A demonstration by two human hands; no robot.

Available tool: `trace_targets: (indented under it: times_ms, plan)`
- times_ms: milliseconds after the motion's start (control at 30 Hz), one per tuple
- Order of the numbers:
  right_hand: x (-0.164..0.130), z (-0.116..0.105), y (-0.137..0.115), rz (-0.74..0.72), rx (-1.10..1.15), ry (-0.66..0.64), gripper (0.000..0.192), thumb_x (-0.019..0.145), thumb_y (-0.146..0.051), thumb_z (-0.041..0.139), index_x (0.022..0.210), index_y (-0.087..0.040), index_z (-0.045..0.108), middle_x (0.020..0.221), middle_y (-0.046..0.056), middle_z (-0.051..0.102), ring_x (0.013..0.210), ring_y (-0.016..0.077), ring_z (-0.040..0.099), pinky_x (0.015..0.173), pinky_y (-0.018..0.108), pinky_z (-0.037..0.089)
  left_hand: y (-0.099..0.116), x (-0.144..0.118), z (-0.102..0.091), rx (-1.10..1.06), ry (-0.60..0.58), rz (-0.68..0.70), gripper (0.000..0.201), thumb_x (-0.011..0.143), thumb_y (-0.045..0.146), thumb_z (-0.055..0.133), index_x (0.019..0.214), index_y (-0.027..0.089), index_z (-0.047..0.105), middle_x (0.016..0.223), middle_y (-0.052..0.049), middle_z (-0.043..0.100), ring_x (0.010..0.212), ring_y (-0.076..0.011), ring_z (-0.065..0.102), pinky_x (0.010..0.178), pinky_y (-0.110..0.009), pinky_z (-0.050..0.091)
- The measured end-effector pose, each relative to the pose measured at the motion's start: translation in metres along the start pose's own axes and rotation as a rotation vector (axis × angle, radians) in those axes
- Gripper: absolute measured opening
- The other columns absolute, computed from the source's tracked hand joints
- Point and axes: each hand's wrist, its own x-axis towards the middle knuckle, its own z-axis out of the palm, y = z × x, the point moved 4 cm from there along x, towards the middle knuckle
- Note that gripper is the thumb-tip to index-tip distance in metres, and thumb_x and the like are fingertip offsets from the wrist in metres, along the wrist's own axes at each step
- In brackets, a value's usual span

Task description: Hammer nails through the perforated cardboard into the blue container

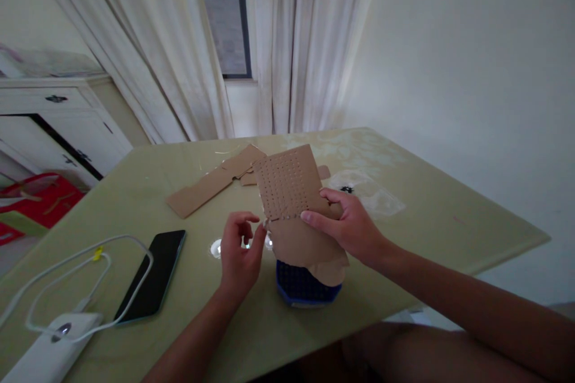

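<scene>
A piece of brown cardboard [287, 185] with rows of small punched holes is tilted up in front of me, creased across its middle. My right hand [350, 224] grips its right side, thumb on the near face by the crease. My left hand [242, 251] is at its left edge, thumb and fingers curled together at the crease's end; whatever small thing is between them I cannot make out. Directly below the cardboard stands a blue container [308, 290] with a dark gridded inside, partly covered by a torn lower flap [330, 272].
Behind lie a cardboard strip [215, 182] and a clear plastic bag [380, 194] with small black pieces [347, 190]. A black phone [155, 275], a white power bank [58, 350] and its looped cable [146, 251] lie at left. The table's right edge meets the wall.
</scene>
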Motion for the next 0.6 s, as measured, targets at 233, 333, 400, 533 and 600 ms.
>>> trace_targets:
  times_ms: [233, 333, 400, 533, 600]
  plan:
    - [0.0, 0.004, -0.002, -0.051, -0.088, -0.037, 0.029, 0.079, -0.044, 0.09, 0.091, -0.021, 0.076, 0.089, 0.003, 0.077, 0.077, 0.0222, 0.07, 0.061, 0.029, 0.056, 0.015, -0.002, -0.002, 0.098, -0.031, 0.284, 0.015, 0.098, 0.019, 0.077, 0.113, 0.025, 0.077, 0.106, -0.005, 0.074, 0.095, -0.0192, 0.071, 0.081, -0.032, 0.059]
    - [0.0, 0.006, 0.0, -0.055, -0.166, -0.037, 0.03, 0.08, -0.046, 0.089, 0.093, -0.021, 0.078, 0.092, 0.004, 0.077, 0.083, 0.0241, 0.071, 0.067, 0.032, 0.057, 0.015, -0.001, -0.001, 0.104, -0.055, 0.312, 0.011, 0.098, 0.016, 0.077, 0.105, 0.025, 0.078, 0.1, -0.004, 0.078, 0.093, -0.0198, 0.073, 0.084, -0.035, 0.06]
    - [0.0, 0.007, 0.003, -0.032, -0.172, -0.058, 0.033, 0.081, -0.047, 0.087, 0.099, -0.02, 0.079, 0.097, 0.006, 0.079, 0.087, 0.0262, 0.072, 0.07, 0.033, 0.059, 0.017, -0.001, -0.001, 0.093, -0.065, 0.336, 0.013, 0.098, 0.013, 0.076, 0.103, 0.024, 0.077, 0.099, -0.003, 0.08, 0.093, -0.0195, 0.073, 0.085, -0.035, 0.059]
    - [-0.001, 0.007, 0.001, -0.048, -0.21, -0.068, 0.031, 0.083, -0.047, 0.085, 0.098, -0.02, 0.079, 0.094, 0.005, 0.079, 0.084, 0.0252, 0.072, 0.065, 0.032, 0.057, 0.019, -0.002, -0.001, -0.023, -0.065, 0.315, 0.012, 0.103, 0.013, 0.069, 0.103, 0.024, 0.072, 0.101, -0.003, 0.082, 0.095, -0.0186, 0.076, 0.091, -0.037, 0.059]
    - [-0.001, 0.005, 0.0, -0.058, -0.23, -0.041, 0.029, 0.084, -0.046, 0.084, 0.094, -0.02, 0.078, 0.089, 0.005, 0.078, 0.078, 0.0235, 0.07, 0.059, 0.03, 0.054, 0.013, 0.002, -0.006, -0.125, 0.041, 0.216, 0.008, 0.106, 0.017, 0.063, 0.105, 0.024, 0.068, 0.1, -0.003, 0.083, 0.095, -0.0181, 0.078, 0.091, -0.037, 0.06]
